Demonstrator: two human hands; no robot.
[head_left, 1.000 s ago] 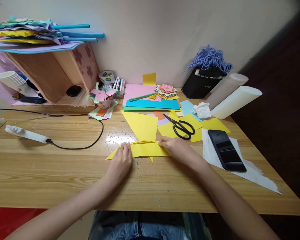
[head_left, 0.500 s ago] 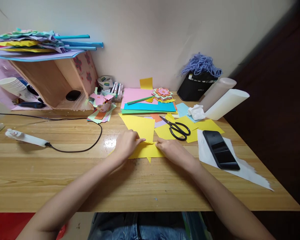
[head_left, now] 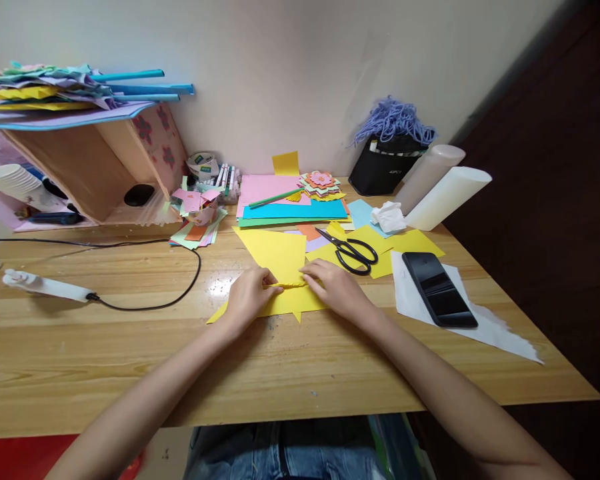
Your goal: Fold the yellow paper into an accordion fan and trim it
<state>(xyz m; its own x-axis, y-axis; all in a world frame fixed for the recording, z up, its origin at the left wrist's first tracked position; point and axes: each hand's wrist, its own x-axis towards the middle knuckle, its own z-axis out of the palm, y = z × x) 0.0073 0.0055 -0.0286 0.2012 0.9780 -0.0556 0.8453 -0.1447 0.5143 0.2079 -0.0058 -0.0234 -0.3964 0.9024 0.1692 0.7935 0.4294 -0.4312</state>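
Note:
A yellow paper sheet [head_left: 290, 301], pleated along its far edge, lies on the wooden table [head_left: 130, 353] in front of me. My left hand [head_left: 247, 297] pinches the left part of the pleated edge with curled fingers. My right hand [head_left: 333, 287] pinches the same edge from the right, its fingers pressed on the fold. The two hands are close together, with a short strip of folds between them. A larger yellow triangle of paper [head_left: 275, 250] lies just beyond the fold.
Black scissors [head_left: 353, 252] lie on yellow scraps to the right, and a black phone [head_left: 437, 288] rests on white paper. Coloured sheets [head_left: 290, 208], paper flowers [head_left: 321, 185], markers [head_left: 225, 177] and a yarn-filled black bag [head_left: 387, 170] line the wall. A corded white tool [head_left: 45, 285] lies at left.
My left hand moved right along the paper and now pinches the pleated edge; my right hand shifted slightly left toward it. The hands are closer together than a second ago.

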